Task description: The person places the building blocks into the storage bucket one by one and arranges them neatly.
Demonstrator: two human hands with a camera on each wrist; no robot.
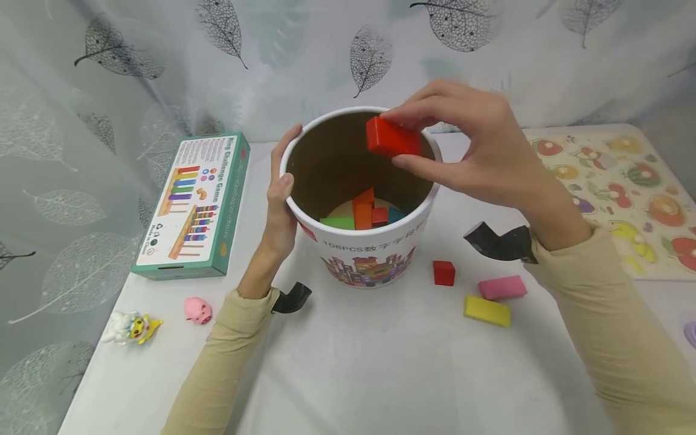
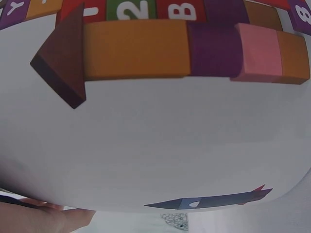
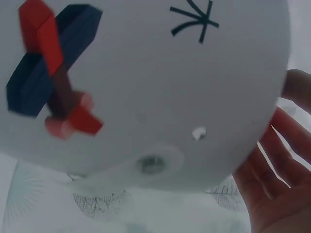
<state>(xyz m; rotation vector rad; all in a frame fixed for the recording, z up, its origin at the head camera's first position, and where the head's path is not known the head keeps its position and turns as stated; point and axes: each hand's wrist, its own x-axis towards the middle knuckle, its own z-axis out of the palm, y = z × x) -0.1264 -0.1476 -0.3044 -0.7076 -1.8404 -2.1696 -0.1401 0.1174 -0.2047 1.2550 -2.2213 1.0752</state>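
Note:
A tall white bucket (image 1: 365, 266) with printed blocks on its wall stands upright on the table. My left hand (image 1: 280, 208) grips its left side, thumb at the rim and fingers along the outside. Between the thumb and fingers of my right hand (image 1: 462, 133) is a red block (image 1: 393, 138), held over the bucket's right rim. Inside at the bottom lie an orange block (image 1: 363, 211), a green block (image 1: 338, 223) and a few others. The bucket wall (image 2: 184, 131) fills most of the left wrist view. In the right wrist view, the right fingers (image 3: 272, 165) show beside the bucket (image 3: 146, 82).
Right of the bucket lie a small red block (image 1: 444, 273), a pink block (image 1: 502, 287) and a yellow block (image 1: 487, 311). A game box (image 1: 187, 205), a pig figure (image 1: 198, 310) and two small figures (image 1: 133, 327) sit left. A fruit puzzle board (image 1: 625, 193) lies far right.

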